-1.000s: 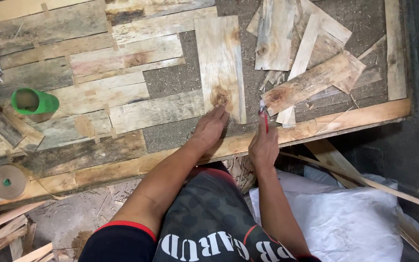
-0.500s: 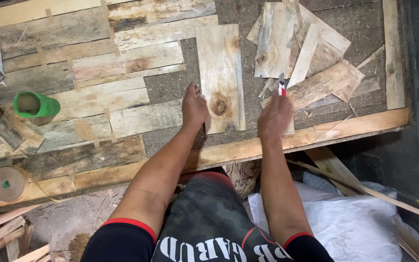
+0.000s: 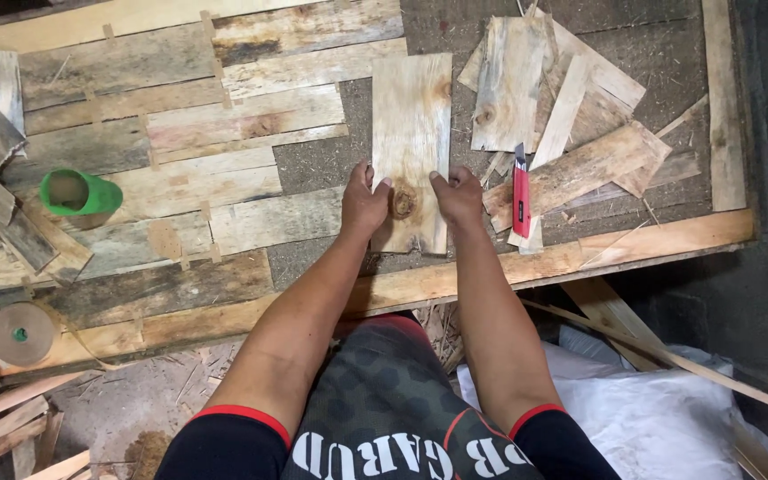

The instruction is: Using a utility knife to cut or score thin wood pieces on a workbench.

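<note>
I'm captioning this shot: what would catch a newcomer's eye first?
Both hands, left and right, press the edges of a pale knotted plank at centre. A red knife lies just right of it on scrap wood, and a green cup lies far left.

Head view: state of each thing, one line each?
Left hand: flat on the plank's left edge, not gripping.
Right hand: flat on the plank's right edge, not gripping.
Plank: lying flat on the board, lengthwise away from the person.
Knife: red, lying on the scraps, in neither hand.
Green cup: tipped on its side.
Tape roll: lying flat.
Scraps: loose overlapping pile.
</note>
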